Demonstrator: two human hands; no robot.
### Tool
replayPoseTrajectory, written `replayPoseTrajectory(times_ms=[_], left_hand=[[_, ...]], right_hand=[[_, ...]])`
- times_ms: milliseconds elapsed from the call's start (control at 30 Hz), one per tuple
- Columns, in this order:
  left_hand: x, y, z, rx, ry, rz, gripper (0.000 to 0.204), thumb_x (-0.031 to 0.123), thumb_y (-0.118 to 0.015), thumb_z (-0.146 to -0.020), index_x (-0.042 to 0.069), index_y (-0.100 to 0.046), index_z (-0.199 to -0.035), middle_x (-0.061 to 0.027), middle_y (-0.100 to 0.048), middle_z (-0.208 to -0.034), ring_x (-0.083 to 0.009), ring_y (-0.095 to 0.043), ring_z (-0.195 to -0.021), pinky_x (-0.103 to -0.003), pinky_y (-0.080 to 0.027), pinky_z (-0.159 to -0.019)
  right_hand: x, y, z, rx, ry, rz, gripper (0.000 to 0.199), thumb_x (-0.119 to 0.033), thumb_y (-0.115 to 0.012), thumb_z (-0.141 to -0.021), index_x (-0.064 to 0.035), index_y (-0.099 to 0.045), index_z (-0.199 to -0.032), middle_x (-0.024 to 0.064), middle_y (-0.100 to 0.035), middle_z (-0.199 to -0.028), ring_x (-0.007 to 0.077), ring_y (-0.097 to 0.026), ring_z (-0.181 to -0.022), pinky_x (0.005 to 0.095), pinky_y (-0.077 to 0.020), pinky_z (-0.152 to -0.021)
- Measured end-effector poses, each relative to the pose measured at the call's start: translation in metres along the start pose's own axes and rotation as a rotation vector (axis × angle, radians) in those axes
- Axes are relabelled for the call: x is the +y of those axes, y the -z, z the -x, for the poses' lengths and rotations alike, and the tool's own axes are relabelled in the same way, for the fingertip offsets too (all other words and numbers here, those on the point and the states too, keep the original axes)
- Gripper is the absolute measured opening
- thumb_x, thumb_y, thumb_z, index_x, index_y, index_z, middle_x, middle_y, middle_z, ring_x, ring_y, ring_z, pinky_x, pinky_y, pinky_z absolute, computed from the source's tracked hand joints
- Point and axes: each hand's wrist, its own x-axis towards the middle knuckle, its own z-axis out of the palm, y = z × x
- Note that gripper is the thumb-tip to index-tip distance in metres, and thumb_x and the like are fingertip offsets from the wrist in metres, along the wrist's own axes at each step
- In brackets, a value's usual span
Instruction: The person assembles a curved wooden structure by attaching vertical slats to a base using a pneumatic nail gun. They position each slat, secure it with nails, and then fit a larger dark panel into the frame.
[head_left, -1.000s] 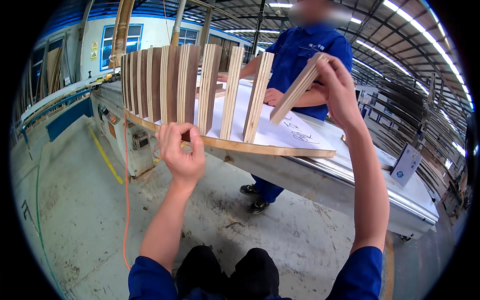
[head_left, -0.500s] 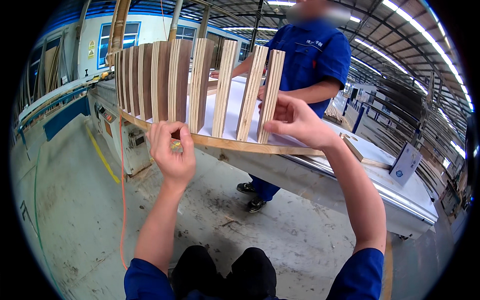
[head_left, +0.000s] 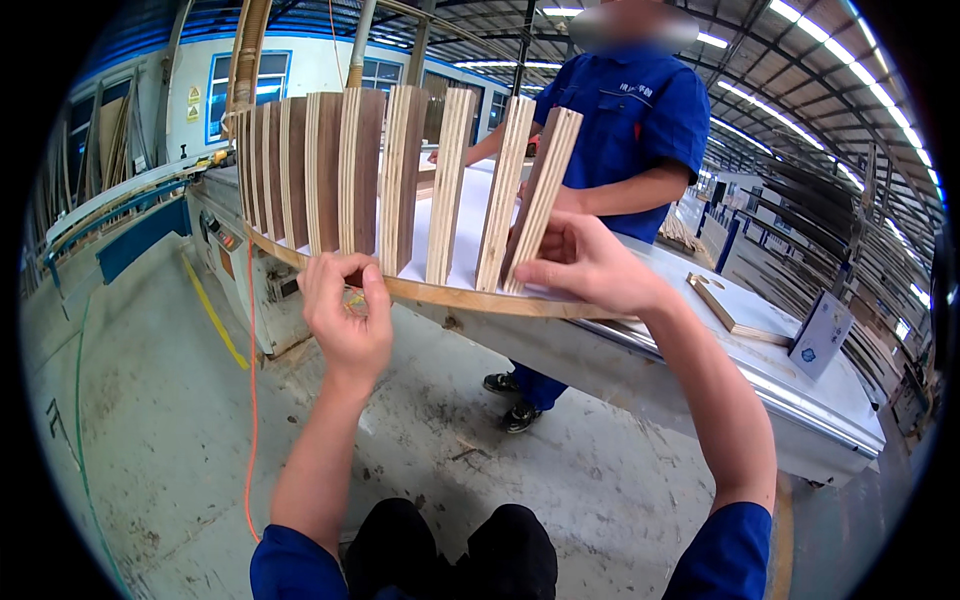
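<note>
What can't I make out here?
Head view, right hand: some fingertips, hidden behind the rightmost slat.
Head view, left hand: some fingertips, hidden by its own curl.
Head view, leftmost slats: parts overlapped by neighbouring slats.
Head view, blue sleeves: ends cut off by the lower edge.

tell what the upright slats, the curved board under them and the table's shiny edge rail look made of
The upright slats look like plywood: pale stacked layers show on their edges, with brown faces, perhaps veneer or laminate. The curved board seems wooden, its edge tan, perhaps bare. The edge rail looks like metal, possibly aluminium, judging by its silvery shine.
</note>
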Motion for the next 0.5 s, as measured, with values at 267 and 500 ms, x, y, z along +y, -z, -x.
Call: replayPoseTrajectory(times_ms=[267,500], left_hand=[[0.000,-0.002,0.002,0.027,0.009,0.006,0.004,0.004,-0.063,-0.088,0.006,-0.060,-0.086,-0.0047,-0.055,-0.076,-0.0214,-0.052,-0.071,-0.036,-0.037,-0.077],[-0.001,-0.004,0.003,0.031,0.011,0.009,0.004,0.005,-0.063,-0.090,0.005,-0.060,-0.087,-0.0047,-0.056,-0.076,-0.0214,-0.051,-0.071,-0.036,-0.037,-0.076]], right_hand=[[-0.049,0.014,0.027,-0.009,0.066,0.023,0.049,-0.014,-0.081,-0.087,0.0037,-0.059,-0.126,0.0075,-0.069,-0.111,0.0138,-0.067,-0.103,0.0301,-0.0543,-0.094],[-0.006,0.016,0.002,-0.055,0.030,0.006,0.045,-0.011,-0.080,-0.087,0.0063,-0.061,-0.124,0.0024,-0.069,-0.105,0.0069,-0.062,-0.095,0.0239,-0.0524,-0.088]])
